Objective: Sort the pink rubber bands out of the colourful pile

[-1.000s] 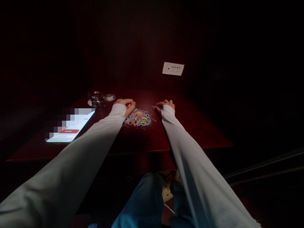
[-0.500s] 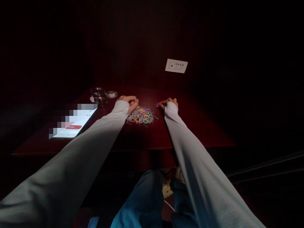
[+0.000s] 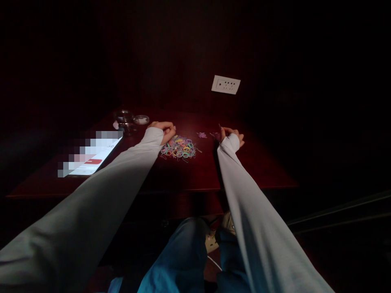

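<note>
A heap of small coloured elastic hair ties (image 3: 180, 149) lies on the dark red table. My left hand (image 3: 163, 129) rests at the heap's upper left edge, its fingers curled closed; whatever they hold is hidden. A little cluster of purple hair ties (image 3: 202, 135) sits to the right of the heap. Farther right, my right hand (image 3: 232, 136) is over a second, darker purplish cluster (image 3: 215, 136), thumb and finger pinched together. A thin purplish piece, seemingly a hair tie (image 3: 219, 126), sticks up at the fingertips.
A clear jar (image 3: 124, 118) and its round lid (image 3: 141, 119) stand at the back left. A lit phone (image 3: 94, 160) lies at the left. On the back wall is a white socket (image 3: 226, 84). The table's front edge (image 3: 183, 190) runs above my knees.
My right hand has moved right, away from the purple cluster, which now shows fully, to the darker cluster. My left hand stays by the heap. The view has shifted slightly.
</note>
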Available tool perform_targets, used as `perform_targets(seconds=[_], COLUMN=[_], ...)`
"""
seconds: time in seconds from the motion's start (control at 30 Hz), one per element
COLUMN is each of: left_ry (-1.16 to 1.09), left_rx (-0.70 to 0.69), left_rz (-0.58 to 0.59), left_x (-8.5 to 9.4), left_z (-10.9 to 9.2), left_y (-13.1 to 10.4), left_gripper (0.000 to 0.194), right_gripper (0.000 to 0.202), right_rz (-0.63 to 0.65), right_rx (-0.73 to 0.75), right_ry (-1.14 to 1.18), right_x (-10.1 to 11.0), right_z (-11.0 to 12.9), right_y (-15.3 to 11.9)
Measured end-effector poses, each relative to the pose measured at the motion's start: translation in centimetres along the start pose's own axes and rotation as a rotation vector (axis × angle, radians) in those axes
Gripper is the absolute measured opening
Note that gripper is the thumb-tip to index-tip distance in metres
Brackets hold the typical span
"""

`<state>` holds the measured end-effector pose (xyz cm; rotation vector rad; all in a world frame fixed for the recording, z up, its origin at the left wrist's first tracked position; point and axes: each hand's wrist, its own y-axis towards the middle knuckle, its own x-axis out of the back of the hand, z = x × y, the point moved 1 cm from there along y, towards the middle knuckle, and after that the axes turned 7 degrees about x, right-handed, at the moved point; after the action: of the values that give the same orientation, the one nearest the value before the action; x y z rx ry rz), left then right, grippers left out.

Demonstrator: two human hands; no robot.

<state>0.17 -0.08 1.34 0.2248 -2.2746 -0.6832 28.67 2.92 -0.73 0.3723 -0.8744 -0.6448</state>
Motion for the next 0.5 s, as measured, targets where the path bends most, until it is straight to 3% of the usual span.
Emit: perform_targets(seconds=[0.13, 0.27, 0.5], left_ry=[0.019, 0.016, 0.023], left_rx=[-0.01, -0.026, -0.019], left_rz=[-0.001, 0.016, 0.017], left_x=[0.2, 0.5, 0.6], left_z=[-0.4, -0.6, -0.6], left_y=[-0.2, -0.2, -0.2], left_gripper=[0.03, 0.029, 0.029], right_gripper=[0.043, 0.04, 0.04], right_rz=[0.031, 0.077, -0.15], right_rx=[-0.048, -0.039, -0.24], right_ry=[-0.122, -0.148, -0.013], right_x=[1.8, 1.8, 1.5], right_z=[-0.4, -0.3, -0.4], right_y=[-0.5, -0.7, -0.9])
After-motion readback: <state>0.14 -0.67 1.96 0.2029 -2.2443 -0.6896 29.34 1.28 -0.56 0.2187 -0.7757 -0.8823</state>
